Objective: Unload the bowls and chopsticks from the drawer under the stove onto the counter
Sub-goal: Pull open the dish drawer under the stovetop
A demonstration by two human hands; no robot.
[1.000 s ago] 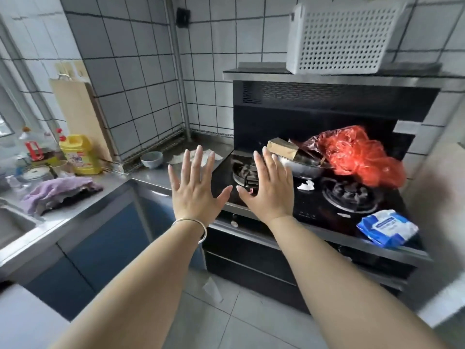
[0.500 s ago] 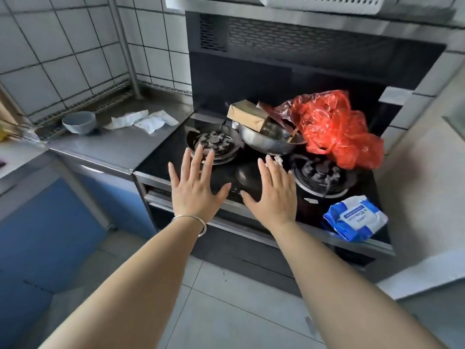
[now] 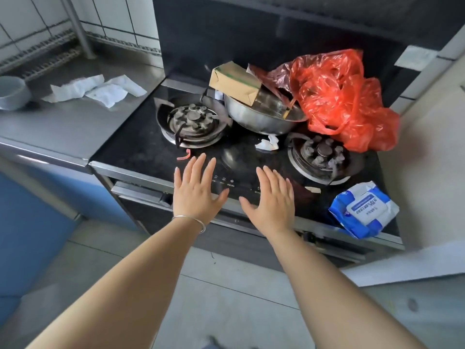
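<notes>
Both my hands are stretched out flat, fingers spread, palms down, over the front edge of the black gas stove. My left hand, with a silver bracelet at the wrist, and my right hand hold nothing. Below the stove's front edge the dark drawer front is closed, with a metal handle bar along its top. A steel counter lies left of the stove. No bowls or chopsticks from the drawer are visible.
On the stove sit a steel basin with a cardboard box, a red plastic bag and a blue wipes pack. The counter holds a grey bowl and crumpled paper. Blue cabinets stand at the left.
My view has tilted down and moved closer to the stove. Both hands stay spread and empty, now lower, over the stove's front edge.
</notes>
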